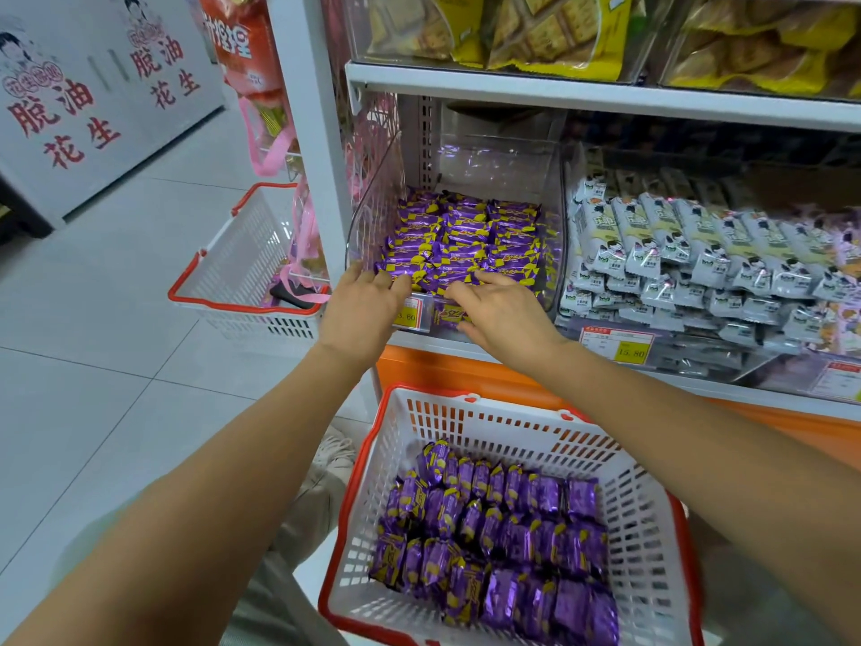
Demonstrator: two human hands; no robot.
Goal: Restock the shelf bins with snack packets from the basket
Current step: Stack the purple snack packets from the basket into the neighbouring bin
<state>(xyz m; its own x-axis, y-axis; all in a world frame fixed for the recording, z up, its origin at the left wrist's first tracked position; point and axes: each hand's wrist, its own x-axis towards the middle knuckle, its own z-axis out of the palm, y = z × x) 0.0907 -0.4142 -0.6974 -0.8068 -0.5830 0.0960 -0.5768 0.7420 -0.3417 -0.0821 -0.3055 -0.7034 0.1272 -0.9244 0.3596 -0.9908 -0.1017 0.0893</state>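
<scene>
A clear plastic shelf bin (372, 212) holds several purple-and-yellow snack packets (470, 240) lying in rows. My left hand (358, 314) reaches over the bin's front lip, fingers lying straight on the front packets. My right hand (503, 314) rests beside it, fingers spread flat over the front row. Neither hand visibly grips a packet. Below, a white basket with a red rim (647, 496) sits at the foot of the shelf, with several more of the same purple packets (503, 529) in it.
To the right, another bin holds white-wrapped snack packets (699, 258). Yellow cracker packs (536, 30) fill the shelf above. A second white-and-red basket (247, 272) stands on the tiled floor at left. Yellow price tags (407, 314) hang on the shelf front.
</scene>
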